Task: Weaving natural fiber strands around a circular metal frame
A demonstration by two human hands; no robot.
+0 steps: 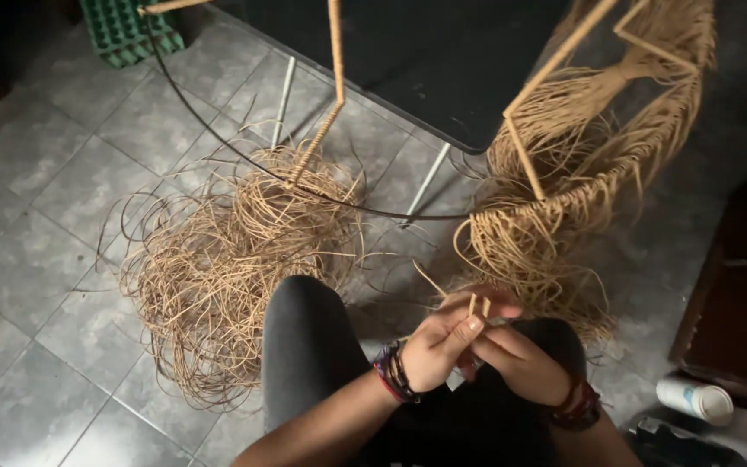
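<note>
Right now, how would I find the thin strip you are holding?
Start at the big loose pile of tan cane strands on the grey tiled floor. Look right, past the black-clad knee, to both hands. The short flat tan strip pokes up between the fingertips, unlike the tangled strands.

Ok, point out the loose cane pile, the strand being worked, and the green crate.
Cane pile [218, 268]: head view, middle of the tangle on the floor.
Strand [474, 304]: head view, short end above the fingers.
Green crate [123, 30]: head view, its gridded top.
</note>
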